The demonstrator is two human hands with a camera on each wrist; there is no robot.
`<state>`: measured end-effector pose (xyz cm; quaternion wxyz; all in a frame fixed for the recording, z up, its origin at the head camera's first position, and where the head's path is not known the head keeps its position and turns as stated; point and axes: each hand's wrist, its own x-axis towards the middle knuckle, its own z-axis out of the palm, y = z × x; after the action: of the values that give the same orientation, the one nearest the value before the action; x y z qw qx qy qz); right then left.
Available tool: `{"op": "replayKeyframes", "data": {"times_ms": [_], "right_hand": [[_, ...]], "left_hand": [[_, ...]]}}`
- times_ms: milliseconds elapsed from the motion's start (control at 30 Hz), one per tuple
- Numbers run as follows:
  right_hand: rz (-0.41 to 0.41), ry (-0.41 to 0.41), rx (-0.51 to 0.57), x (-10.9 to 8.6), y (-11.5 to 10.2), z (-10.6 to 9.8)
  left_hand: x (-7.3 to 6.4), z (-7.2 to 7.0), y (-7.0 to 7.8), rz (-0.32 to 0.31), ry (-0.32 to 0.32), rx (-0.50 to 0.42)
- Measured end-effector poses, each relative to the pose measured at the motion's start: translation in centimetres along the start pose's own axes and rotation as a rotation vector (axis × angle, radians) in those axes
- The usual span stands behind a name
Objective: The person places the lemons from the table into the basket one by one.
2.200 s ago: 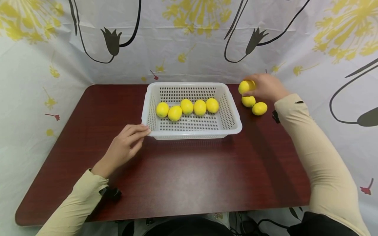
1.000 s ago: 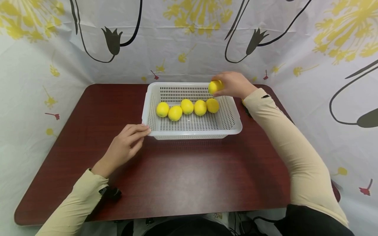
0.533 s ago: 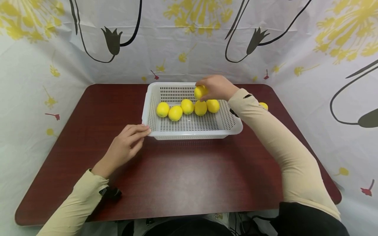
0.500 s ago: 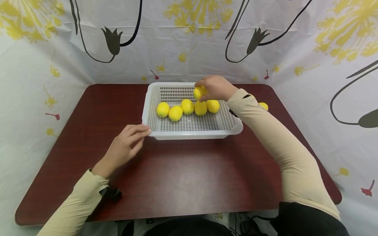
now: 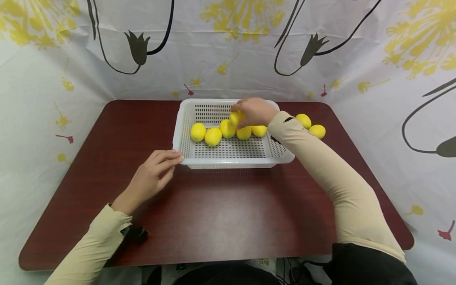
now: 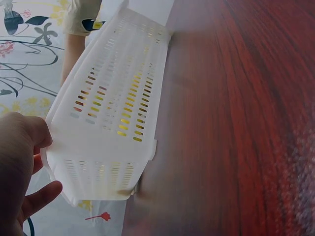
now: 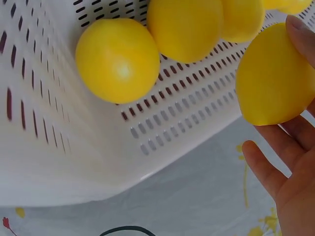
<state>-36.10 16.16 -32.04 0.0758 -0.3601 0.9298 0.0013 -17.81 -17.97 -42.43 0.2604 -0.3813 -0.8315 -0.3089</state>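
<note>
A white perforated plastic basket stands at the back of the table, several yellow lemons lying in a row inside it. My right hand pinches another lemon between thumb and fingers, over the row toward the basket's far side. From the right wrist, this held lemon shows large, with the palm partly out of frame. My left hand holds the basket's near left corner; the left wrist view shows its fingers at the rim. The right hand partly covers the lemons beneath it.
Two lemons rest on the dark red table, right of the basket and close to the right sleeve. A patterned white cloth hangs behind the table. Cables lie below its front edge.
My right hand has carried its lemon leftward from the group on the right to above the basket, then lowered it slightly. My left hand has stayed at the corner.
</note>
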Motion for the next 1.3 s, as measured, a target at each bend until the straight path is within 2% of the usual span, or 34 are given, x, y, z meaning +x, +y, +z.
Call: {"op": "replayKeyframes", "data": {"times_ms": [400,633,867,1100,1300], "right_hand": [[-0.061,-0.009,0.026,0.7,-0.8,1.3],[-0.107,-0.02,0.02,1.0,-1.8,1.9],[-0.169,-0.021,-0.012,1.5,-2.6,2.7],[-0.177,-0.057,0.013,1.3,-3.8,2.9],[-0.224,-0.054,0.005,1.4,-4.0,3.6]], "left_hand": [[0.1,0.0,0.0,0.014,0.013,-0.002],[0.0,-0.1,0.0,-0.008,-0.008,0.001],[-0.1,0.0,0.0,-0.005,-0.001,0.007],[-0.1,0.0,-0.1,-0.026,-0.023,0.007],[-0.1,-0.1,-0.1,-0.024,-0.025,0.01]]}}
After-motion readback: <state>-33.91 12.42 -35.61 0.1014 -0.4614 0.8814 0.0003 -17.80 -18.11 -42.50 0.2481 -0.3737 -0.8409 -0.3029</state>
